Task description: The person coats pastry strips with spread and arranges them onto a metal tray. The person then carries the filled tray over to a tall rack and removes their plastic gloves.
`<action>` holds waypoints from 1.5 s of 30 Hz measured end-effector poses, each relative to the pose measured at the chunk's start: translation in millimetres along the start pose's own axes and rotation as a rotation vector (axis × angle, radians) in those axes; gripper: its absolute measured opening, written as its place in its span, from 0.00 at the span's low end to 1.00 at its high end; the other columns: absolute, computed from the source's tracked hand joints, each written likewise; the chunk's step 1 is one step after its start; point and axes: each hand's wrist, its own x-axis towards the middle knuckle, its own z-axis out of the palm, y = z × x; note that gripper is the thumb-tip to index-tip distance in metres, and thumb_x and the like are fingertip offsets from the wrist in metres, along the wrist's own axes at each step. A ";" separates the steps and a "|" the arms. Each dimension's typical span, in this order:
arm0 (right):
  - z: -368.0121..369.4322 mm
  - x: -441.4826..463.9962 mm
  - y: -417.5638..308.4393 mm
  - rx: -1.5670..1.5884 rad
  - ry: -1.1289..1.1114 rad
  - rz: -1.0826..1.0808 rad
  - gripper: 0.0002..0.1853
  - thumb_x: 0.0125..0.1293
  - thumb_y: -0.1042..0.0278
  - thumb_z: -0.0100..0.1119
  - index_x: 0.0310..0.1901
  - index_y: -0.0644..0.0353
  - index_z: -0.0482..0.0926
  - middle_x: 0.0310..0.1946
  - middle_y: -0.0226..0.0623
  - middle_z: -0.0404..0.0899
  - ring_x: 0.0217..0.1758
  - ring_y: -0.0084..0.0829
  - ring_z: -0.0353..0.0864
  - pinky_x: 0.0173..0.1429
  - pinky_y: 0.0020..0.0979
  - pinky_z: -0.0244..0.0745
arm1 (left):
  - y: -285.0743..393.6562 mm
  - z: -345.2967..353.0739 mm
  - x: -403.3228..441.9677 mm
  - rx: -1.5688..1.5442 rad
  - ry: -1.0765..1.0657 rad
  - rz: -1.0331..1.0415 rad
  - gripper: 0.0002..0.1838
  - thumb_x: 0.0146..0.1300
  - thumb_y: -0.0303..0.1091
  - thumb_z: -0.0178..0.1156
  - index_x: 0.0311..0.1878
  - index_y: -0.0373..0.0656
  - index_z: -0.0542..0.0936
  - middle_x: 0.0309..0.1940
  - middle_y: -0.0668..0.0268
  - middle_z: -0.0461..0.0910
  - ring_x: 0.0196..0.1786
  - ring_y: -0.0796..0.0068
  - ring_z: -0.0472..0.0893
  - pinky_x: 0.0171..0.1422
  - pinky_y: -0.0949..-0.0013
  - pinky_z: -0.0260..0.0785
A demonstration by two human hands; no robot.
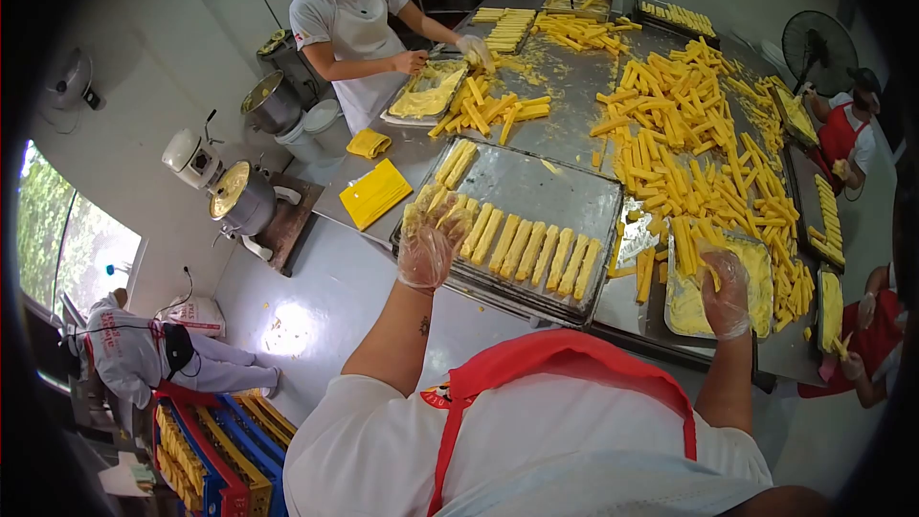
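While the left hand (436, 244) hovers or rests with fingers loosely spread at the left end of a row of coated sticks (529, 249), the right hand (725, 292) is over a pan of yellow spread (766, 311), well apart from the left. Its fingers curl beside a yellow stick; whether they pinch it cannot be told. The row lies side by side along the near part of a metal tray (550, 182), mostly between the two hands, and a shorter group stands at the tray's far left corner. Plain sticks (680, 115) heap beyond the right hand and crowd the pan's far and right sides.

The tray's near rim sits along the table's front edge, close to the person's apron (574, 349). Behind the row, the tray's middle is bare metal, and more bare tabletop (579, 81) shows farther back. A yellow packet (375, 193) lies at the table's left edge.

The left hand covers the sticks beneath it, clear gloves blur both hands' fingertips, and the dark round border cuts off co-workers (866, 325) at the right.
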 end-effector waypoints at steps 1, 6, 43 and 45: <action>0.8 -0.3 0.3 0.001 -0.001 -0.005 0.16 0.57 0.84 0.57 0.47 0.60 0.79 0.46 0.45 0.79 0.55 0.49 0.75 0.63 0.43 0.68 | 0.4 -0.4 -0.6 -0.001 0.002 0.004 0.37 0.67 0.66 0.48 0.70 0.50 0.65 0.64 0.61 0.70 0.55 0.65 0.75 0.62 0.62 0.69; -1.9 -2.9 2.1 -0.010 -0.003 -0.022 0.16 0.56 0.85 0.56 0.46 0.61 0.79 0.45 0.45 0.78 0.54 0.49 0.76 0.61 0.41 0.69 | -4.9 -4.8 0.9 -0.032 -0.027 -0.003 0.34 0.69 0.64 0.48 0.68 0.49 0.67 0.61 0.62 0.74 0.55 0.65 0.76 0.61 0.62 0.69; -145.1 -150.0 230.5 -0.106 -0.010 0.073 0.18 0.53 0.86 0.54 0.47 0.60 0.77 0.42 0.47 0.76 0.50 0.51 0.74 0.55 0.46 0.69 | -220.2 181.3 -44.1 0.178 -0.206 -0.082 0.30 0.68 0.56 0.54 0.60 0.40 0.74 0.53 0.60 0.79 0.53 0.67 0.78 0.58 0.62 0.71; -153.2 -160.9 240.2 -0.057 -0.029 0.105 0.18 0.53 0.86 0.55 0.47 0.60 0.77 0.44 0.46 0.75 0.51 0.51 0.73 0.57 0.46 0.69 | -230.3 189.8 -44.7 0.186 -0.240 -0.135 0.30 0.68 0.56 0.55 0.60 0.40 0.74 0.52 0.60 0.79 0.53 0.67 0.78 0.58 0.61 0.71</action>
